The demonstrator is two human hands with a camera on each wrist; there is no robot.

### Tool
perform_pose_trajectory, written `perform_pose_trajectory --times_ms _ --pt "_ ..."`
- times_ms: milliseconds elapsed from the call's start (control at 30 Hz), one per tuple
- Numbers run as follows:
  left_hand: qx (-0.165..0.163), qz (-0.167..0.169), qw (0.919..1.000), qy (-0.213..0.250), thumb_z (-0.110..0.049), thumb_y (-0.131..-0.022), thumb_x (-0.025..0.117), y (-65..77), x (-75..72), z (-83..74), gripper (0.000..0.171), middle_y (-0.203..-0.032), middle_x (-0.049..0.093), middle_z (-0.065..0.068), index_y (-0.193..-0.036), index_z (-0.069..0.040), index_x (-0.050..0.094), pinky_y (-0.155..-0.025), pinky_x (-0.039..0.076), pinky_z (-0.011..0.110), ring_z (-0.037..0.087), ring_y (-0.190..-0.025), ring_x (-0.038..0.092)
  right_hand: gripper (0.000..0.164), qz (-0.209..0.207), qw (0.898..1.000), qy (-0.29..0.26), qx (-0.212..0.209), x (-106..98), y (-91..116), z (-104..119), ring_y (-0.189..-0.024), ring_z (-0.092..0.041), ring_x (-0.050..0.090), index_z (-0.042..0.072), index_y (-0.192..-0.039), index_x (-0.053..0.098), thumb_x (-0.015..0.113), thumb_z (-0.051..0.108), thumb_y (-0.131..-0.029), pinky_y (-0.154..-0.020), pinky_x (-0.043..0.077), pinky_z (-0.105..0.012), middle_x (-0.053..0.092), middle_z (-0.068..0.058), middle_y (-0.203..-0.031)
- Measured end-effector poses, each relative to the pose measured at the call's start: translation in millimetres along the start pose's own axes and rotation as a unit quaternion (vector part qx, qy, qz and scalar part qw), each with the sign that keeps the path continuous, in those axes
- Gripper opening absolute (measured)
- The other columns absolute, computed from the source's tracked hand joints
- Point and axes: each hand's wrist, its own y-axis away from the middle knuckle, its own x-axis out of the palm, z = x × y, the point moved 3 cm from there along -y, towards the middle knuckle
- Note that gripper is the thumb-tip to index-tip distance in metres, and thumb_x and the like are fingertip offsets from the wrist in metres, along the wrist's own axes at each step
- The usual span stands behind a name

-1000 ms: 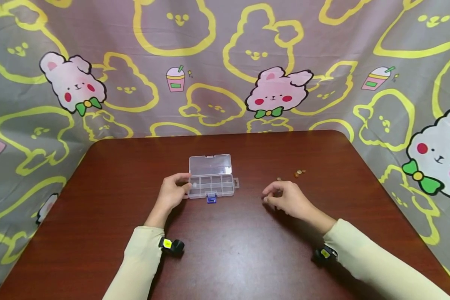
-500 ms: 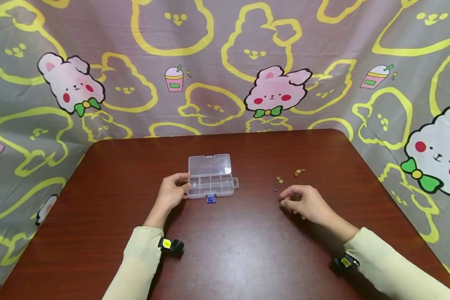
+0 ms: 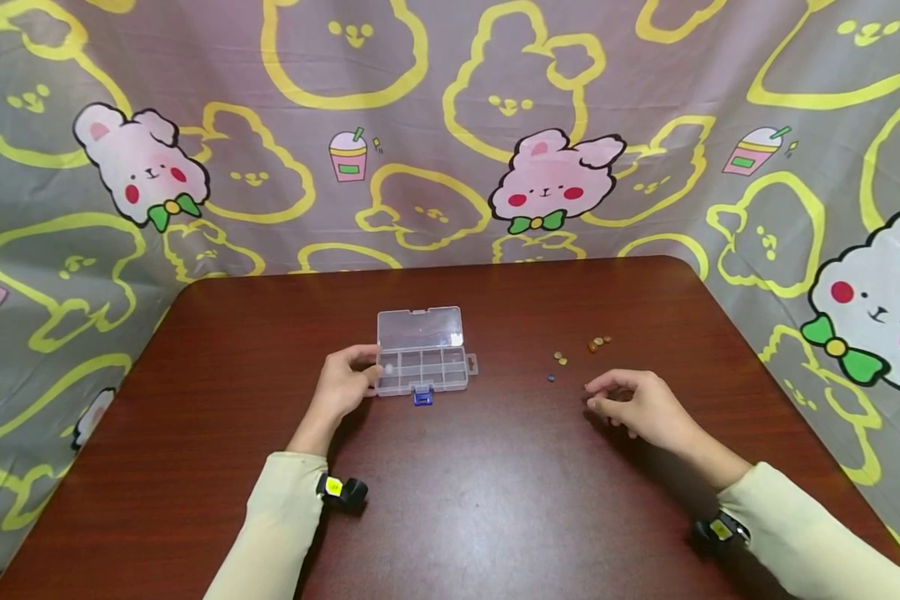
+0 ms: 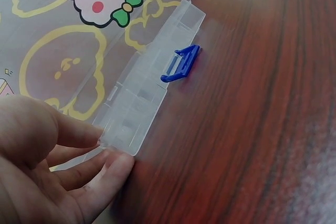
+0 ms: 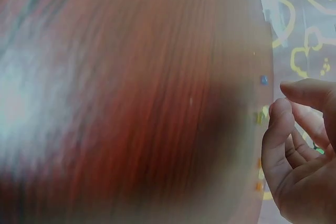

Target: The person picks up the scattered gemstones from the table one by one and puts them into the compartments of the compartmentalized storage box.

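Left hand (image 3: 342,385) grips box (image 3: 448,386); right hand (image 3: 641,408) loosely curled, near small pieces (image 3: 596,344).

My sleeves (image 3: 268,521) are plain pale cream, and each wrist camera (image 3: 354,495) is black, beside a yellow patch. On the left, the box (image 3: 410,388) is colourless and see-through, its near latch (image 3: 423,397) bright blue. On the right I see a blue piece (image 3: 551,378), two yellowish pieces (image 3: 562,362), and farther, amber pieces (image 3: 592,347). The table (image 3: 450,475) is reddish brown, dark-streaked; the far curtain (image 3: 420,92) is grey, patterned with yellow outlines and pale-pink, red-cheeked rabbits in green bows.
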Motion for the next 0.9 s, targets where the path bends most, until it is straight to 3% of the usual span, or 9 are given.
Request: perform_pose_trajectory --times_ms 400,900 --pt "-0.001 -0.004 1.0000 -0.003 0.008 -0.092 0.061 -0.6 0.5 -0.7 0.034 -0.117 0.063 0.030 -0.126 0.009 0.063 -0.059 0.060 0.026 0.018 -0.073 0.060 0.020 -0.009 1.000 0.005 0.015 -13 -5 -15 -0.052 -0.019 0.056 0.003 -0.105 0.072 0.078 0.008 -0.087 -0.037 0.047 -0.030 0.066 -0.007 -0.079" --pt "0.004 -0.002 1.0000 0.001 0.008 -0.091 0.061 -1.1 -0.1 0.7 0.034 -0.117 0.063 0.030 -0.126 0.009 0.063 -0.060 0.060 0.027 0.019 -0.076 0.062 0.018 0.004 1.000 0.006 0.029 -3 -20 -16 -0.053 -0.019 0.057 0.002 -0.104 0.072 0.076 0.006 -0.088 -0.037 0.048 -0.031 0.066 -0.007 -0.078"
